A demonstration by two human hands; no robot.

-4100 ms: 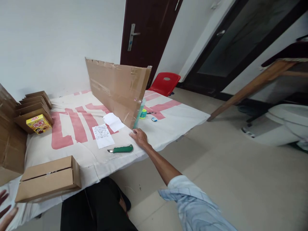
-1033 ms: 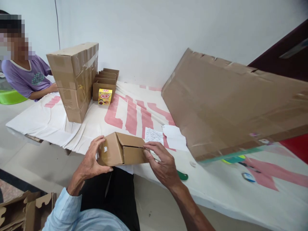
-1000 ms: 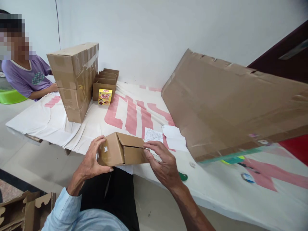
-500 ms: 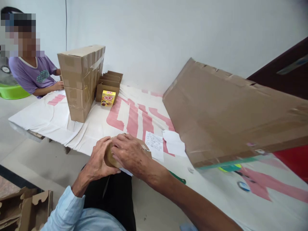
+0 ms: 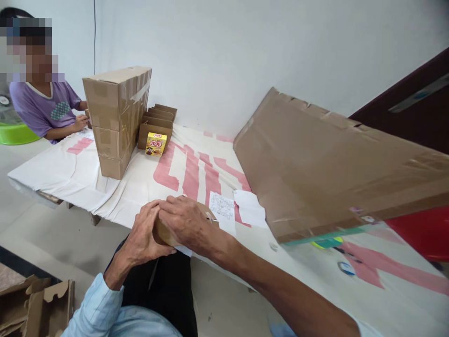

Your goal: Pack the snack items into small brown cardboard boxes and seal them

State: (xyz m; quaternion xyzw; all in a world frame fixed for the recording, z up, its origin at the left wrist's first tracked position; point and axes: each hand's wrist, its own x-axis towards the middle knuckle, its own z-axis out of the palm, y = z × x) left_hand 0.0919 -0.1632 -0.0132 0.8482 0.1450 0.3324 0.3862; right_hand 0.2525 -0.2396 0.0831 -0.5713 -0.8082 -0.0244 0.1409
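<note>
A small brown cardboard box [image 5: 162, 233] is held over my lap at the near edge of the cloth-covered table. My left hand [image 5: 145, 234] wraps round its left end, thumb underneath along the near side. My right hand [image 5: 185, 220] lies across the box, its bent fingers pressed against the top left edge close to my left fingers. Much of the box is hidden behind both hands. Beyond the box, a handwritten paper sheet [image 5: 223, 213] and a second white sheet [image 5: 249, 208] lie on the table [image 5: 189, 135].
Stacked taped cartons [image 5: 108, 126] stand at left, beside a yellow printed box [image 5: 155, 145] and several upright brown boxes [image 5: 159, 117]. A large cardboard sheet [image 5: 326, 173] leans at right near a tape roll [image 5: 346, 268]. A person [image 5: 45, 105] sits far left. Cut cardboard [image 5: 52, 299] lies lower left.
My right fingers have shifted slightly left along the box edge. The view has moved a little, and a green strip by my right forearm no longer shows. The other person's hand has lifted slightly.
</note>
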